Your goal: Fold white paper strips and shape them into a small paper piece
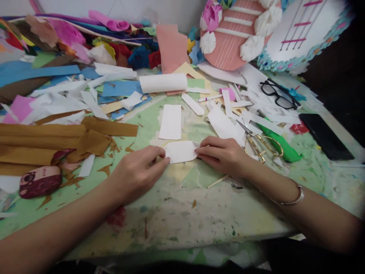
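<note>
Between my two hands a small white piece of paper (182, 152) is held stretched sideways, low over the table. My left hand (139, 167) pinches its left end between thumb and fingers. At the other end, the fingertips of my right hand (221, 154) are closed on the paper's right edge. Just beyond it lies a white paper rectangle (170, 121), flat on the table. Gold-handled scissors (264, 144) rest to the right of my right hand, blades pointing away. A thin wooden stick (217, 181) lies below that hand.
Brown crepe paper strips (42, 139) and a dark red case (40, 182) are at left. A white paper roll (163, 82) lies behind the rectangle. Black glasses (279, 94) and a phone (326, 136) sit at right. Flower-trimmed craft pieces (232, 38) stand at the back.
</note>
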Demonstrator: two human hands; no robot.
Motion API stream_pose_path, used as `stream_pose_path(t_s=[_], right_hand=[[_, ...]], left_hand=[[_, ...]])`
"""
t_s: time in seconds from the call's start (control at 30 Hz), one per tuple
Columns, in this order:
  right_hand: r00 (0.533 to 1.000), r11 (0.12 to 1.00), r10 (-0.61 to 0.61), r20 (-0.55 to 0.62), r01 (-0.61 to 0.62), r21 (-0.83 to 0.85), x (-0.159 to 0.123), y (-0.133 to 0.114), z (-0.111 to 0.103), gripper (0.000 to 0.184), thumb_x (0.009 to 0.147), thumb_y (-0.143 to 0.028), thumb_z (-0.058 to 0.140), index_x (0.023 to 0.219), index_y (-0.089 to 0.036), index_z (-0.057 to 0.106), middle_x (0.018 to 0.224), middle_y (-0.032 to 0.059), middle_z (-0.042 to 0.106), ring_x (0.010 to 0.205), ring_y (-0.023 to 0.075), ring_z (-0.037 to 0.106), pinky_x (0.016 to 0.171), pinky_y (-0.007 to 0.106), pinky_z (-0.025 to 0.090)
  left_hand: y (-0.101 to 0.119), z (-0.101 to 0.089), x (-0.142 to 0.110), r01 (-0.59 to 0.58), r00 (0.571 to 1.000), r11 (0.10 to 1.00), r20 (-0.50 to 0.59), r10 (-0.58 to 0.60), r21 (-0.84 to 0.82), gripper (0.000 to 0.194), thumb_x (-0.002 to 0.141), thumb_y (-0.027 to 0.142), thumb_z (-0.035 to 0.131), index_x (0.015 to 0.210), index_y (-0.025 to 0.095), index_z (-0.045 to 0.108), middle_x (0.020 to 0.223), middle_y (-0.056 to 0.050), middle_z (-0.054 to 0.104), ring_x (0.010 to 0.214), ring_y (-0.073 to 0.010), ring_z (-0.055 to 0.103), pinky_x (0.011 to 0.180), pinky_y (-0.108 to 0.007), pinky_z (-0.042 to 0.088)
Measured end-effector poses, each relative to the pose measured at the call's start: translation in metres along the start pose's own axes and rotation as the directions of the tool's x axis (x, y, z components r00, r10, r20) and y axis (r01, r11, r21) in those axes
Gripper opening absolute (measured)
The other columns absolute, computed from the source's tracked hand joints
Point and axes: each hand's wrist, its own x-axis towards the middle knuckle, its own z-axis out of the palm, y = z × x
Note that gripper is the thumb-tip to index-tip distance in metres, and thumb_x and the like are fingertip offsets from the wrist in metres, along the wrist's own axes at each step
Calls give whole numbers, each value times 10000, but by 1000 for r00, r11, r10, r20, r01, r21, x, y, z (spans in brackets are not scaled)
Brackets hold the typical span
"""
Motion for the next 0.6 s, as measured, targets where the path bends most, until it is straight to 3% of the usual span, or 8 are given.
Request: stream_pose_path(t_s=[0.23,0.6], right_hand=[[998,996,33,-49,-38,-85,3,-1,3,191,898,-170,502,994,-206,665,992,60,672,779,129,627,598,240,486],[1000,999,6,-17,-7,-35,6,-5,2,183,914,-155,488,878,-202,661,919,36,714,781,129,653,628,229,499]], left_hand=[[-4,5,1,0,1000,1000,19,0,-1,123,900,181,519,883,172,640,885,-56,665,815,-175,619,652,-274,482],[-5,4,5,-22,999,999,33,21,48,107,877,181,540,851,153,640,866,-67,670,755,-177,610,608,-280,460]])
